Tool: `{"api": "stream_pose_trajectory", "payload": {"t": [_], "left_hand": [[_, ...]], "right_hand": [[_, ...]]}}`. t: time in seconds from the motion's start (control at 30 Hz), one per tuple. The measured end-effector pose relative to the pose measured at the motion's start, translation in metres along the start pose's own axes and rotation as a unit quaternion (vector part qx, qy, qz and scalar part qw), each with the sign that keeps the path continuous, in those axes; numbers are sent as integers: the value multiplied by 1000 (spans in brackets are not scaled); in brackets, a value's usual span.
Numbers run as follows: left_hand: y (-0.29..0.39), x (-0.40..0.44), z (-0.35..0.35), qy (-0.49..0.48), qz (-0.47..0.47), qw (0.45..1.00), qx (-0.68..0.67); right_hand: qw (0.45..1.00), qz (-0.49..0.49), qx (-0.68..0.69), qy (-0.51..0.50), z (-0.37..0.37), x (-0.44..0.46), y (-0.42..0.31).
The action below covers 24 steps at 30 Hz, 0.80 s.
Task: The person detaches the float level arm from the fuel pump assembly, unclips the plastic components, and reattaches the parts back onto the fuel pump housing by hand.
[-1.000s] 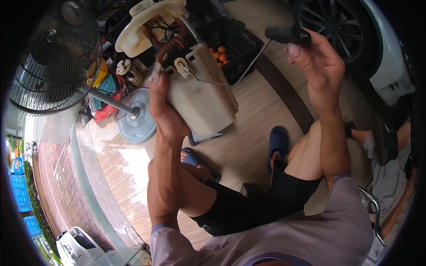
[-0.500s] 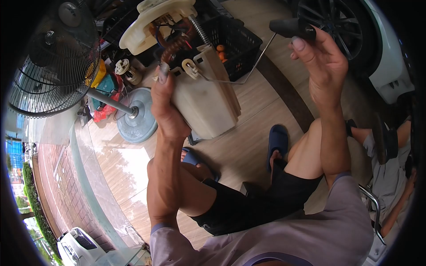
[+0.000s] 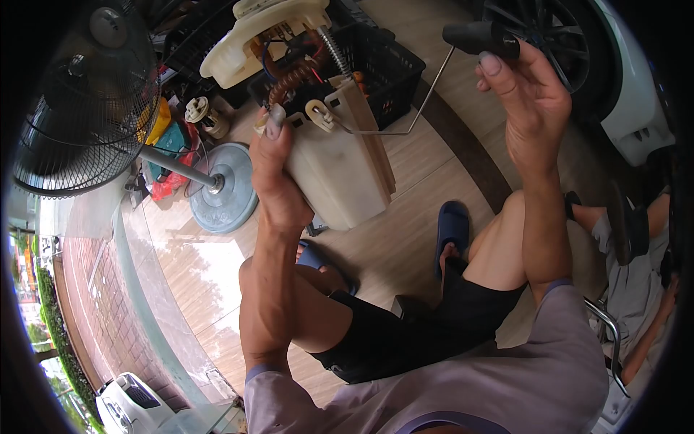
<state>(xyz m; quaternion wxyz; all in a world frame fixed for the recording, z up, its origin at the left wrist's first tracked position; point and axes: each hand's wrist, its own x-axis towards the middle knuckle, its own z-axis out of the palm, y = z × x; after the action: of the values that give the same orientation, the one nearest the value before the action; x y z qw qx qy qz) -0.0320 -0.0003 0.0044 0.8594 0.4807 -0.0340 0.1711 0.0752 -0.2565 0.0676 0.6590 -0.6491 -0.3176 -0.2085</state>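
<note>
My left hand (image 3: 273, 155) grips a fuel pump module (image 3: 336, 170) by its side, thumb up near a brown corrugated hose (image 3: 294, 79). The module has a cream round flange (image 3: 249, 47) on top, a metal spring and coloured wires. From a pale pivot on its side a bent thin metal rod (image 3: 431, 94) runs up to a black float (image 3: 481, 38). My right hand (image 3: 531, 94) holds the float's right end between thumb and fingers. The fingers of my left hand behind the module are hidden.
A fan (image 3: 79, 101) on a round base (image 3: 225, 192) stands at left. Beside it lie a smaller pump (image 3: 206, 116) and a red bag (image 3: 172, 186). Behind the module is a black crate (image 3: 394, 79). A car wheel (image 3: 549, 43) is upper right; another person (image 3: 632, 289) sits at right.
The module, float and both hands have shifted slightly right. The module's flange now hides more of the crate, and fewer orange fruits show. Both grips look the same.
</note>
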Motion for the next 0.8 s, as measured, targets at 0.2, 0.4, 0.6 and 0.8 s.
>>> {"api": "stream_pose_trajectory", "payload": {"t": [0.2,0.4,0.6,0.8], "left_hand": [[-1,-1,2,-16,1,1000,-9],[-6,-3,3,-32,-8,999,-18],[-7,-4,8,-19,-15,1000,-15],[-9,-2,7,-25,-9,1000,-6]], "right_hand": [[1000,-20,-3,-6,-4,2,3],[999,-32,9,6,-5,4,4],[999,-36,12,11,-8,4,4],[999,-25,21,11,-8,3,4]]}}
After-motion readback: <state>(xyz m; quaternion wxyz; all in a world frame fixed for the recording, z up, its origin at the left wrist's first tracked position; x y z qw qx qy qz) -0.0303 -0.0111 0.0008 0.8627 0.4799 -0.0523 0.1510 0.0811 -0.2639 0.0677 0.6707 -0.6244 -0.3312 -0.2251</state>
